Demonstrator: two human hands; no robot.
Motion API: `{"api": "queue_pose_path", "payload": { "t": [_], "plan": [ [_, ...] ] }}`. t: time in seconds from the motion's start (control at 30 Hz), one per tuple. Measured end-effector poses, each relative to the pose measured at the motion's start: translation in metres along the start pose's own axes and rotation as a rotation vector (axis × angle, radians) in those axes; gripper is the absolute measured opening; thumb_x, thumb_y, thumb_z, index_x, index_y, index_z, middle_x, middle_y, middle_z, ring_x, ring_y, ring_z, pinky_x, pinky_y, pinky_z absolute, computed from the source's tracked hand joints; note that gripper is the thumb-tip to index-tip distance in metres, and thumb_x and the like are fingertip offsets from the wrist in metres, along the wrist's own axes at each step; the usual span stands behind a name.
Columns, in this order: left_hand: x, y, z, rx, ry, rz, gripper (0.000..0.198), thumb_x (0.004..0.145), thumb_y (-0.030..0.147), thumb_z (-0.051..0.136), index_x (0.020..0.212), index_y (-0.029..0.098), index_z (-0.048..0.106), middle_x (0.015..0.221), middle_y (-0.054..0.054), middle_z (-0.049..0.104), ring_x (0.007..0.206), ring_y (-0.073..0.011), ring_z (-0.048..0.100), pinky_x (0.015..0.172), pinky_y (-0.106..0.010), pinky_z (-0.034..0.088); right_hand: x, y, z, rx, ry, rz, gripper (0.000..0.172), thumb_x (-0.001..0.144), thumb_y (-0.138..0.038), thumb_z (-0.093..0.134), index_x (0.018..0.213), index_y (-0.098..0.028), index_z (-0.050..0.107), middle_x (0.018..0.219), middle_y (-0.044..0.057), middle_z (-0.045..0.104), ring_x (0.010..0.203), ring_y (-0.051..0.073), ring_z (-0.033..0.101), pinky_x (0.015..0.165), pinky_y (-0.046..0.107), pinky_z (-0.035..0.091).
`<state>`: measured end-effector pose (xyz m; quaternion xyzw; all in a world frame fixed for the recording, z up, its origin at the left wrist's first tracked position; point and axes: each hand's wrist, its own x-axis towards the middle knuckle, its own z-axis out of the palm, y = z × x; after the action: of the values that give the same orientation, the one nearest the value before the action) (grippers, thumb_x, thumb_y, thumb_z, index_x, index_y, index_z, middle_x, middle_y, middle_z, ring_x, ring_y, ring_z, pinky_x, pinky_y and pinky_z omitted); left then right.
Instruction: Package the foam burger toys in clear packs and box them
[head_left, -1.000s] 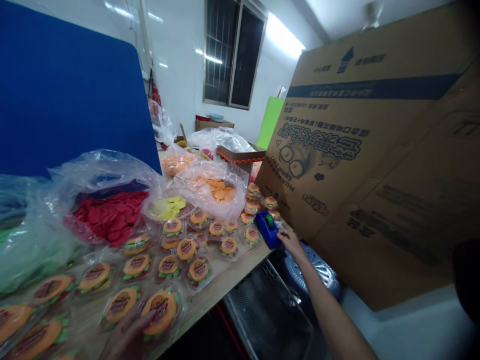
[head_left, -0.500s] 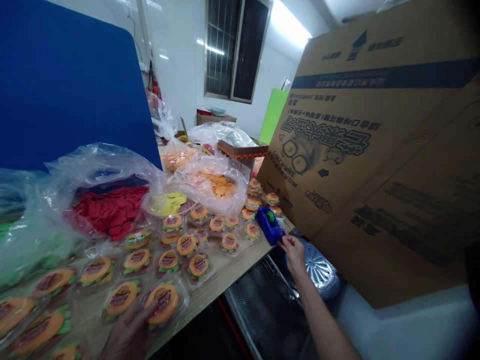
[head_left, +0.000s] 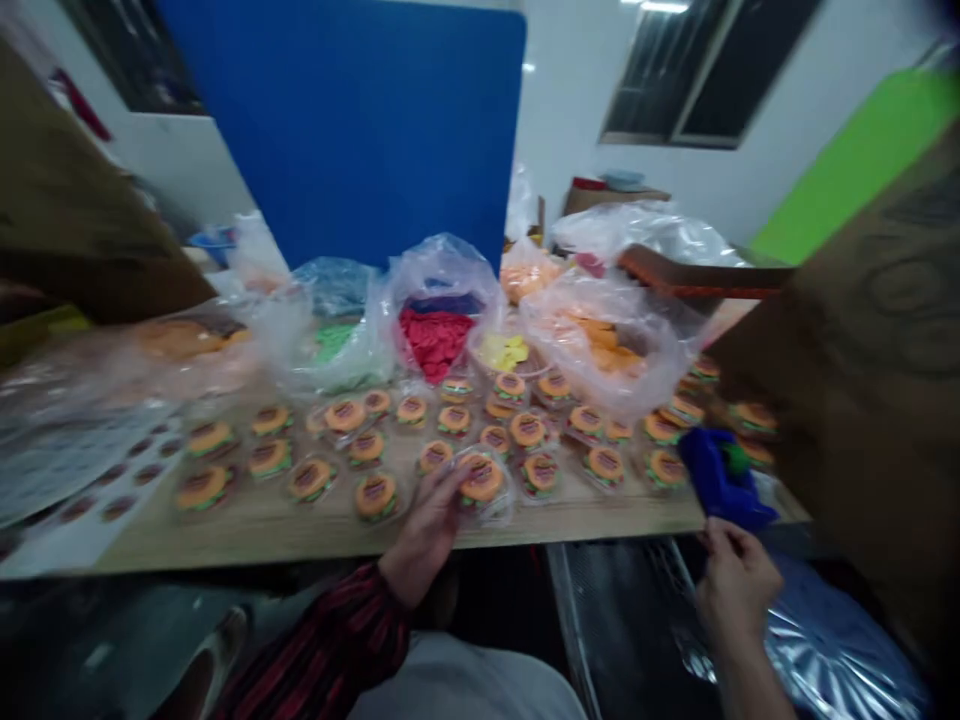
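Observation:
My left hand grips the left side of a clear-packed burger-shaped candy at the table's front edge. At the near side of the blue tape dispenser, my right hand has its thumb and fingertips pinched together; what lies between them is too small to make out. Several more packed burgers stand around my left hand. Behind them are open bags of red pieces and orange pieces, with yellow pieces in a basket between.
A sheet of round stickers lies at the left of the wooden table. A blue panel rises behind the bags. Cardboard stands at the right, above a silvery round stool.
The view has swung left, bringing the sticker sheet and green pieces into sight. My left hand remains on the packed burger, and my right hand is still pinched beside the dispenser.

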<state>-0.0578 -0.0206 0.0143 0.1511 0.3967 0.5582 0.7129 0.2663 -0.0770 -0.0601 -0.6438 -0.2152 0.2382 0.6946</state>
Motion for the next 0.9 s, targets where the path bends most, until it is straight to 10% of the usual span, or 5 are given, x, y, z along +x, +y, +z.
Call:
{"api": "queue_pose_path", "payload": {
  "t": [0.33,0.9],
  "plan": [
    [-0.002,0.012,-0.009,0.057,-0.034,0.183,0.031,0.066,0.026,0.073,0.095,0.015,0.066,0.094,-0.005,0.067,0.083,-0.0156,0.062,0.071,-0.024,0.048,-0.154,-0.037,0.158,0.119,-0.805,0.239,0.025,0.069,-0.038,0.069,0.060,-0.016,0.060,0.062,-0.001,0.053,0.062,0.012,0.044,0.060,0.025,0.033],
    [-0.003,0.021,-0.020,-0.017,0.039,0.259,0.025,0.065,0.026,0.074,0.086,0.014,0.068,0.085,-0.004,0.068,0.078,-0.0144,0.061,0.071,-0.024,0.048,-0.175,-0.026,0.188,0.082,-0.842,0.202,0.017,0.063,-0.029,0.068,0.076,-0.018,0.067,0.072,0.001,0.065,0.070,0.018,0.054,0.064,0.027,0.040]
  ]
}}
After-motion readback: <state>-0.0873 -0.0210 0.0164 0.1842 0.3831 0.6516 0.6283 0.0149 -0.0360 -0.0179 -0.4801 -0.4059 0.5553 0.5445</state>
